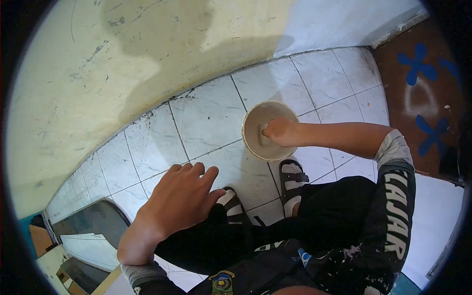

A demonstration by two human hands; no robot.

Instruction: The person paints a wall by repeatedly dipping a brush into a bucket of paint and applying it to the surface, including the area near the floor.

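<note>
Two hands are in view, and only your right hand (279, 132) is at the bucket (254, 111). The bucket stands upright on the white tiles (206, 123), far from you and a little to the right, just beyond your right sandal (293, 178). Your right arm comes to it from the right side, and the hand is down inside the rim with the fingers curled shut on a small pale tool (264, 140). What kind of tool it is, you cannot tell, because the hand hides most of it; the short visible part points down and to the left, toward the bottom of the bucket. Your left hand (179, 199) is nearer to you and to the left, well apart from the bucket. It rests flat on your knee (216, 236), holding nothing, with the fingers loosely spread. The tiles are dusty, with dark joints. A stained yellowish wall (98, 73) closes the far left side, and a brown floor (432, 93) with blue marks lies at the far right.
</note>
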